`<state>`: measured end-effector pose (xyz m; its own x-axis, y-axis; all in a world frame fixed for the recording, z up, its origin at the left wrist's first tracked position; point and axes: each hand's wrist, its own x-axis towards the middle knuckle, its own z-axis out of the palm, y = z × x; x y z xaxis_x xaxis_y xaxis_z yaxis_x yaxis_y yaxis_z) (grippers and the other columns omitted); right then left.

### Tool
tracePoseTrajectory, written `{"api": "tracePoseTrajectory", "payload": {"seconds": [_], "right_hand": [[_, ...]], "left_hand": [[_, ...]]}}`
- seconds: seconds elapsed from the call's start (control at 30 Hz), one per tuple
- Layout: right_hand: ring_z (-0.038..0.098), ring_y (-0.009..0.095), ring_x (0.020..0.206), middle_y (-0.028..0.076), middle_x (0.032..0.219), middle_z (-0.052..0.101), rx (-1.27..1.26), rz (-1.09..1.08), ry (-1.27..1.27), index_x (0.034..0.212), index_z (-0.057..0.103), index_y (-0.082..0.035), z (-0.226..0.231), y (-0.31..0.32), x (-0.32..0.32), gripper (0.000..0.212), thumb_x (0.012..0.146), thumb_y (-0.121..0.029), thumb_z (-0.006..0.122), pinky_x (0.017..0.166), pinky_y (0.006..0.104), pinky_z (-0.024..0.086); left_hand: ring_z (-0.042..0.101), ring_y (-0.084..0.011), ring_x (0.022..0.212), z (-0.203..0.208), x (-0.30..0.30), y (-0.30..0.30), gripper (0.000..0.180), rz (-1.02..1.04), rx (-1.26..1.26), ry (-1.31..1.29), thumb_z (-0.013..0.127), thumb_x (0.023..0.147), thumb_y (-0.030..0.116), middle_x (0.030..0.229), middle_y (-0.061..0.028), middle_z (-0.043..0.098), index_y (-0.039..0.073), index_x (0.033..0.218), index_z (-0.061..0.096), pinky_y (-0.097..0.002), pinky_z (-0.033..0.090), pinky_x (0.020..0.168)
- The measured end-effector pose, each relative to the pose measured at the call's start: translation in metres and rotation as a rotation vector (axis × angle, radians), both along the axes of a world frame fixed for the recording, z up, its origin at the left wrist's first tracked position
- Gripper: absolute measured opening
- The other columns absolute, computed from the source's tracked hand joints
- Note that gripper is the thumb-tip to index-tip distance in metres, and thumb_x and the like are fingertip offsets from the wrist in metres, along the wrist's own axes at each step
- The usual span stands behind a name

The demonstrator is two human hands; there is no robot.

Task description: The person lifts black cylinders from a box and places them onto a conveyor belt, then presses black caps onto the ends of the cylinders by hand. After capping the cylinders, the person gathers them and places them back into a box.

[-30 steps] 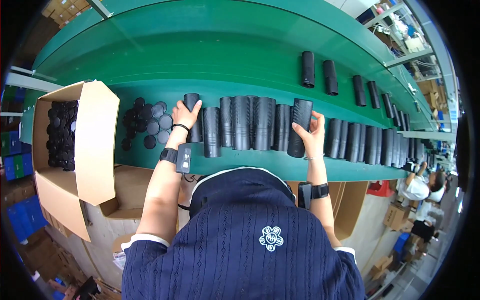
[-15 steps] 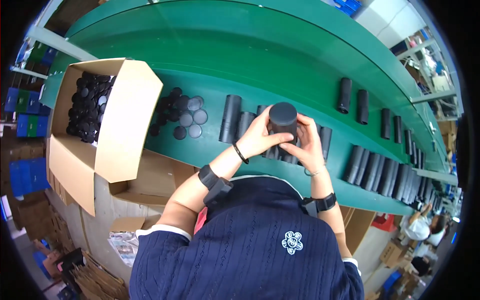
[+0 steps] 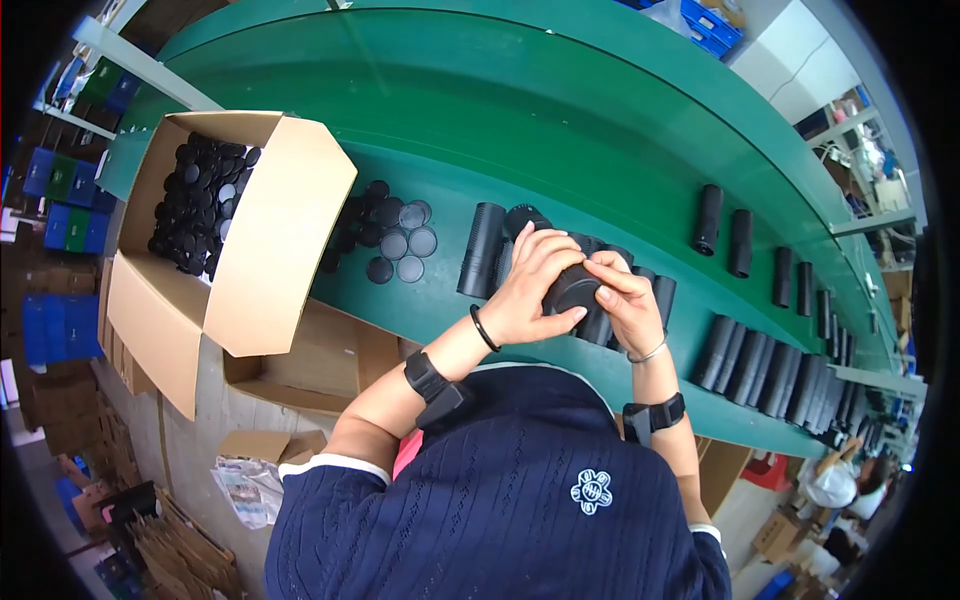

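Note:
A black ribbed tube [image 3: 528,217] is held up in front of my chest, tilted so that its capped end points toward me. My left hand [image 3: 533,285] wraps round its side, with the thumb below. On the round black cap [image 3: 578,291] at the near end, my right hand [image 3: 630,308] presses with its thumb and fingers at the rim. The tube's middle is hidden by my left fingers. Beneath and beside my hands, several more black tubes [image 3: 481,248] lie on the green bench. Loose black caps [image 3: 394,244] are scattered to the left of them.
An open cardboard box [image 3: 280,225] full of black caps stands at the left. Rows of black tubes [image 3: 745,357] line the green bench [image 3: 460,160] to the right, with several more on the belt surface behind. Another person [image 3: 832,485] is at the far right.
The held tube has tipped from roughly upright, so its capped end faces nearer to me. My left hand now reaches over its side, and my right fingers have moved onto the cap.

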<state>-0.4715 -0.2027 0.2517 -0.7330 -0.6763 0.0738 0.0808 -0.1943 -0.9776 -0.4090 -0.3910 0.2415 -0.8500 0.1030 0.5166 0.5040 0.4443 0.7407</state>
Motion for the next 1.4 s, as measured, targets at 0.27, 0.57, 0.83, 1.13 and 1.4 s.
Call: {"api": "tracePoseTrajectory", "payload": {"seconds": [0.27, 0.57, 0.83, 1.13, 1.4], "right_hand": [[0.051, 0.011, 0.093, 0.004, 0.107, 0.052, -0.066, -0.121, -0.094, 0.114, 0.065, -0.002, -0.008, 0.000, 0.008, 0.028, 0.088, -0.012, 0.062, 0.075, 0.0212, 0.044], [0.054, 0.008, 0.086, 0.004, 0.106, 0.056, -0.029, -0.067, -0.235, 0.120, 0.048, -0.004, 0.016, -0.010, -0.002, 0.043, 0.083, -0.010, 0.068, 0.069, 0.0221, 0.047], [0.052, 0.011, 0.098, 0.005, 0.119, 0.054, 0.111, 0.101, -0.128, 0.131, 0.047, -0.003, 0.017, -0.018, 0.000, 0.058, 0.077, 0.001, 0.068, 0.078, 0.0242, 0.046], [0.044, 0.019, 0.123, 0.010, 0.133, 0.046, -0.042, -0.077, -0.226, 0.131, 0.047, 0.001, -0.007, -0.030, 0.017, 0.049, 0.084, -0.002, 0.060, 0.105, 0.0327, 0.033], [0.042, 0.019, 0.124, 0.005, 0.134, 0.042, 0.062, 0.012, -0.261, 0.134, 0.046, -0.001, 0.016, -0.026, 0.018, 0.046, 0.088, 0.000, 0.045, 0.106, 0.0313, 0.032]], "left_hand": [[0.038, -0.0368, 0.119, 0.000, -0.003, 0.013, 0.062, 0.130, -0.157, 0.079, 0.069, 0.068, 0.033, 0.119, -0.0145, 0.047, 0.005, 0.119, 0.048, -0.0542, 0.021, 0.103], [0.052, -0.0300, 0.107, 0.016, 0.006, 0.007, 0.072, 0.058, 0.063, -0.434, 0.080, 0.066, 0.025, 0.108, -0.0161, 0.053, 0.002, 0.120, 0.038, -0.0410, 0.039, 0.091], [0.051, -0.0318, 0.114, 0.004, 0.017, -0.004, 0.074, -0.063, 0.422, -0.461, 0.076, 0.072, 0.013, 0.120, -0.0192, 0.048, 0.003, 0.131, 0.033, -0.0381, 0.042, 0.094], [0.048, -0.0352, 0.112, 0.002, 0.018, 0.009, 0.077, 0.193, 0.289, -0.252, 0.078, 0.063, 0.006, 0.120, -0.0178, 0.046, 0.005, 0.129, 0.037, -0.0415, 0.039, 0.096], [0.044, -0.0308, 0.115, -0.004, 0.021, 0.002, 0.062, -0.033, 0.547, -0.264, 0.066, 0.074, 0.011, 0.120, -0.0159, 0.044, 0.002, 0.128, 0.039, -0.0375, 0.034, 0.100]]}}
